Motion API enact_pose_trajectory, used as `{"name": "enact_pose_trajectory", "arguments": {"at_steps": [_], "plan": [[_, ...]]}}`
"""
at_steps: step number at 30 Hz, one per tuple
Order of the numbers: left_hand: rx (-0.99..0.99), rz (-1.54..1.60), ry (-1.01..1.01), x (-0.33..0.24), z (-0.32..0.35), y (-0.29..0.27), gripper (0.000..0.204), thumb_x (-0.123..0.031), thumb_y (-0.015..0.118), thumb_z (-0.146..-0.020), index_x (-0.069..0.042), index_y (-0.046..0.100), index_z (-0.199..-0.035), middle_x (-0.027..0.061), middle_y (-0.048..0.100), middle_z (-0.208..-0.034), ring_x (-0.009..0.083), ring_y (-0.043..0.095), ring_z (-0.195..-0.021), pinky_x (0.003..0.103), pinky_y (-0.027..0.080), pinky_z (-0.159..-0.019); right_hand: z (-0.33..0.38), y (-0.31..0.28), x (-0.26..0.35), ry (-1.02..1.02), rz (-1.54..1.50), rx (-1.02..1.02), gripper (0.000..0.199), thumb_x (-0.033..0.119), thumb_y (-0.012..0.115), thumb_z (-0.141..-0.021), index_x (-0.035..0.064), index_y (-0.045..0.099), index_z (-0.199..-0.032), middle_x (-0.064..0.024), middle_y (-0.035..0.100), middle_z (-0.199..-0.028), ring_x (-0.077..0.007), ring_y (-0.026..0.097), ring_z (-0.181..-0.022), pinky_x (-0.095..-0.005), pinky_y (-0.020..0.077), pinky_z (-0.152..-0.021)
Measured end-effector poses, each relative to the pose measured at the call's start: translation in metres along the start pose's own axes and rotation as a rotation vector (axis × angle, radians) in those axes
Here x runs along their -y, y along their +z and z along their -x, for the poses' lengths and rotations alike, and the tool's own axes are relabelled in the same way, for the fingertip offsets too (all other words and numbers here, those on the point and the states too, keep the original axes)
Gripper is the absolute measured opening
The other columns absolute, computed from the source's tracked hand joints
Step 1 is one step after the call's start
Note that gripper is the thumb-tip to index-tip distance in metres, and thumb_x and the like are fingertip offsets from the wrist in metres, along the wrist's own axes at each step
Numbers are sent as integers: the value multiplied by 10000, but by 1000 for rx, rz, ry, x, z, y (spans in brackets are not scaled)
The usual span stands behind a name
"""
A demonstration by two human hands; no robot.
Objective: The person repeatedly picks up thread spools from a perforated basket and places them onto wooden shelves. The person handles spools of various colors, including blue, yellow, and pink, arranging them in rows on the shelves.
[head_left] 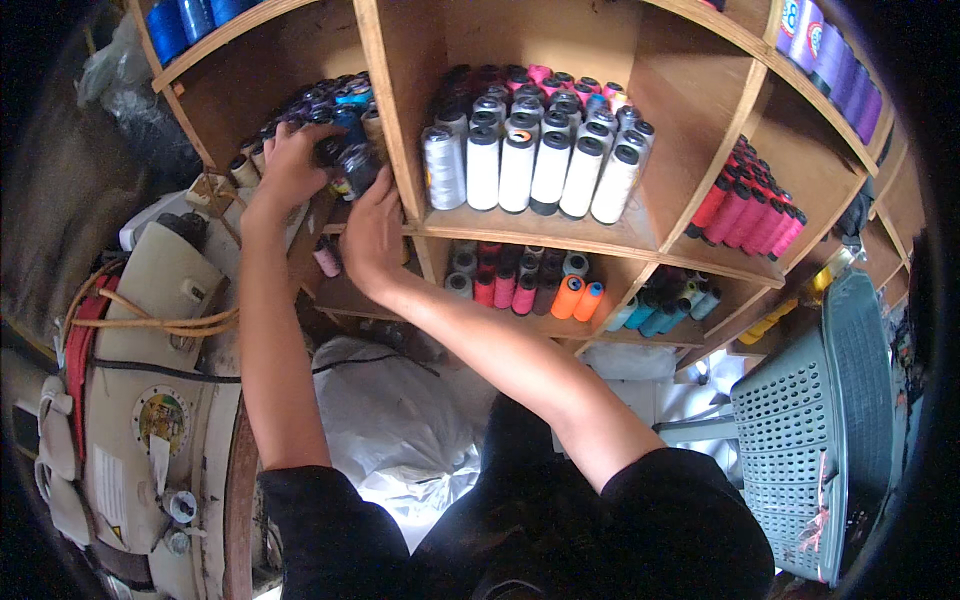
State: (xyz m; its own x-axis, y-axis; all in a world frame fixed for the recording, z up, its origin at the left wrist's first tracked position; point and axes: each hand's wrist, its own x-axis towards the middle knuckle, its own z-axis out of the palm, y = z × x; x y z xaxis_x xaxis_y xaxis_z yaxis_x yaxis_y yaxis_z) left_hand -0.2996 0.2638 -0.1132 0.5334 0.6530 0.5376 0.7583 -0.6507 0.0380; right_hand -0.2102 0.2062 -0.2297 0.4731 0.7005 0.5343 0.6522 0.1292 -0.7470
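Note:
Both my arms reach up into the left compartment of a wooden shelf point(395, 110). My left hand point(292, 165) is closed around a dark thread spool point(328, 152), its fingers bent over it. Just beside it, my right hand point(372, 228) grips another dark thread spool point(357, 170), which looks shiny and has a small coloured patch at its lower end. The two spools are close together; whether they touch, I cannot tell. Behind them lie stacked dark blue, purple and black spools point(318, 98). A few cream spools point(243, 170) lie left of my left hand.
White and grey spools point(516, 170) fill the middle compartment; red and pink ones point(750, 210) lie to the right. Below are orange spools point(567, 298) and teal ones point(655, 315). A cream sewing machine point(150, 300) stands left, a grey-green plastic chair point(790, 440) right, a plastic bag point(390, 410) below.

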Motion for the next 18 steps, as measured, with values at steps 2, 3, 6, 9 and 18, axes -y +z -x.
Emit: {"name": "enact_pose_trajectory", "arguments": {"at_steps": [2, 3, 6, 9, 18], "plan": [[-79, -141, 48, 11, 10, 3, 661, -147, 849, -718, -219, 653, -1345, 143, 621, -1353, 393, 533, -1247, 458, 416, -1084, 6, -19, 23, 36, -133, -9, 665, -26, 529, -938, -123, 182, -1497, -418, 408, -1378, -538, 486, -1251, -555, 425, -1026], [-83, -76, 48, 28, 13, 10, 665, -134, 841, -724, -218, 644, -1354, 151, 616, -1355, 397, 545, -1233, 462, 423, -1081, 5, -25, 35, 149, -322, 54, 607, -1, 501, -966, -105, 209, -1488, -407, 448, -1350, -520, 516, -1229, -560, 439, -1006], [13, 196, 96, 55, -1, 23, 685, -79, 811, -740, -201, 612, -1384, 198, 593, -1371, 408, 586, -1206, 471, 454, -1070, -21, -5, 27, 395, -311, 316, 412, 81, 409, -1029, -51, 333, -1411, -352, 581, -1250, -441, 604, -1176, -551, 502, -939], [2, 106, 127, 41, -11, 36, 715, -84, 806, -743, -170, 579, -1415, 169, 602, -1372, 390, 565, -1258, 444, 459, -1064, -36, 57, -27, 270, -107, -124, 344, 92, 377, -1031, -47, 427, -1341, -316, 579, -1309, -447, 590, -1207, -508, 519, -965], [-41, -37, -20, 64, -3, 52, 974, -184, 901, -652, -218, 424, -1500, 100, 545, -1452, 389, 441, -1376, 585, 341, -1107, -14, 16, 4, 165, 103, 154, 434, 118, 408, -1039, -113, 376, -1406, -347, 534, -1366, -446, 584, -1228, -479, 518, -995]]}}
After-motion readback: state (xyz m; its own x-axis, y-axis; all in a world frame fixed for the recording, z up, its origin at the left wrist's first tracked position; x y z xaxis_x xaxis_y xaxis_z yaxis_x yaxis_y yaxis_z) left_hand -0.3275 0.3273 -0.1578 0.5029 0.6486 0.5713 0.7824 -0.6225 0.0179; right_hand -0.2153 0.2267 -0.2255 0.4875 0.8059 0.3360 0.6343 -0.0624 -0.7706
